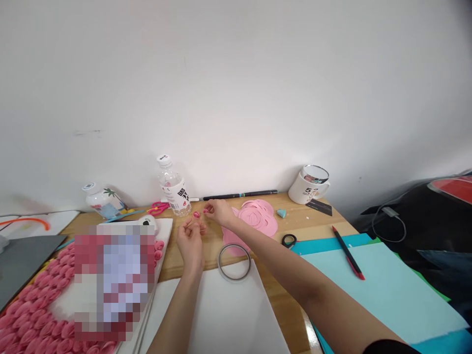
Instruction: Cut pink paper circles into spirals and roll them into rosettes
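My right hand point(220, 213) reaches over the table with thumb and fingers pinched on a small pink paper piece point(205, 211). My left hand point(191, 241) is just left of and nearer than it, fingers curled together; what they hold, if anything, is too small to make out. A small pink paper coil point(196, 215) shows just beyond the left fingertips. Cut pink paper point(261, 221) with spiral lines lies beside my right wrist, partly under the forearm. A roll of narrow tape point(220, 265) lies between my forearms, on the edge of a white sheet point(232, 314).
At left, a board with many pink paper flowers point(33, 314) is partly pixelated. A plastic bottle point(175, 191), pink scissors point(159, 208), a jar point(103, 201) and a mug point(308, 186) stand or lie near the wall. Pale blue paper point(383, 290) at right bears a black-and-red pen point(346, 250).
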A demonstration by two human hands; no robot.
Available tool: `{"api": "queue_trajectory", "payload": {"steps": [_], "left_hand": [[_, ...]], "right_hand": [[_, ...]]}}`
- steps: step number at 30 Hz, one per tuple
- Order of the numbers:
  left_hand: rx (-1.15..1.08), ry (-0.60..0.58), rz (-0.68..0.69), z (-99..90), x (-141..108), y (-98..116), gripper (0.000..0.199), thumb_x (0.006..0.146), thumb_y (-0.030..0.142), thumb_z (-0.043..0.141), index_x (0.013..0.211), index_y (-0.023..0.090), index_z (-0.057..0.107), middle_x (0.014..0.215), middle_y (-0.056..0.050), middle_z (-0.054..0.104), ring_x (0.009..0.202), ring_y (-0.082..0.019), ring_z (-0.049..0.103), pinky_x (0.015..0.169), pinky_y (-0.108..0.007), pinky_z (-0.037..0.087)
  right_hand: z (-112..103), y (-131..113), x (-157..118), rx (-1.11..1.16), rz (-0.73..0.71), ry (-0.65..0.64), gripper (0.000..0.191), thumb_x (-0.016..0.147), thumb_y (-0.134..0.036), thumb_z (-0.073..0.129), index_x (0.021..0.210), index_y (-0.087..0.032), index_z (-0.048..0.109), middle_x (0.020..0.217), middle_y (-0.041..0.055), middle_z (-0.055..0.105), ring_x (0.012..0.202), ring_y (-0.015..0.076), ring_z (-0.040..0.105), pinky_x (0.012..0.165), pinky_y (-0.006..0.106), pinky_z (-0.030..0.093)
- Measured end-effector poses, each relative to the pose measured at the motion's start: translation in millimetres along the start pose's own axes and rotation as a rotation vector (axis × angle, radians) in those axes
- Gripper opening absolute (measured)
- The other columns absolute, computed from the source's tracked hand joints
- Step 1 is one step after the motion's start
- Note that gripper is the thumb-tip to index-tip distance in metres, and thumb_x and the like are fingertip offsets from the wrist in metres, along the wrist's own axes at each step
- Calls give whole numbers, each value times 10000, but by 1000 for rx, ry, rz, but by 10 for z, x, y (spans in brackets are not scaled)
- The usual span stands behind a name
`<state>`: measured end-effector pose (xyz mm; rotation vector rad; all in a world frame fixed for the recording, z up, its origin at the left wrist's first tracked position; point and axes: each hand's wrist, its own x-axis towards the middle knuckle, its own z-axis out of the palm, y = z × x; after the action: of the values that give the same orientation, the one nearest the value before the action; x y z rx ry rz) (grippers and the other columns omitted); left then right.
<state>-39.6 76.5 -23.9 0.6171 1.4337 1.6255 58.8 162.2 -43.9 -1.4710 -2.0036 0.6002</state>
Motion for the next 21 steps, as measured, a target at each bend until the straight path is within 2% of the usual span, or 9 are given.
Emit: {"api": "queue_trajectory", "payload": {"steps": [5,7,10,14,16,19,21], "left_hand": [[-4,2,3,10,-19,11,226,678,114,556,901,135,529,688,-15,621,558,-109,582,586,-254,475],[9,-11,9,8,-24,4,231,672,110,548,900,139,528,701,-14,617,560,-106,580,595,-254,473],[76,-42,41,-5,-24,-11,257,657,124,550,912,142,527,697,-4,603,554,-104,571,587,-247,462],[365,-181,136,-31,-20,-40,218,632,186,573,845,141,574,618,16,577,498,-110,530,516,-233,419],[493,-266,161,-37,-29,-53,155,617,235,598,743,145,606,591,5,586,465,-118,507,481,-238,395],[584,-335,185,-33,-61,-63,123,563,281,663,579,167,619,577,-20,618,489,-143,514,494,-250,380],[666,-384,221,-26,-89,-65,144,539,306,693,525,187,613,563,-18,625,518,-155,525,517,-251,373]], "right_hand": [[-77,-1,-23,-9,3,-17,159,685,-247,675,826,-180,648,815,45,709,702,158,649,592,224,448],[-204,7,-77,-1,0,-7,177,684,-246,681,840,-172,644,848,53,705,705,155,649,611,232,460],[-512,61,-263,17,-8,26,130,741,-193,608,867,-178,636,876,42,698,704,135,643,650,239,470],[-1031,227,-728,23,-41,44,124,752,-160,541,809,-191,646,801,15,689,712,130,620,640,229,465],[-1259,329,-1027,-14,-21,-12,139,744,-148,526,772,-194,654,761,15,683,671,135,608,610,233,463],[-1471,467,-1483,-106,60,-124,178,741,-114,504,752,-198,660,730,34,675,639,153,608,598,254,465],[-1515,539,-1745,-178,67,-166,181,736,-115,515,762,-213,665,780,54,672,710,185,620,645,286,475]]}}
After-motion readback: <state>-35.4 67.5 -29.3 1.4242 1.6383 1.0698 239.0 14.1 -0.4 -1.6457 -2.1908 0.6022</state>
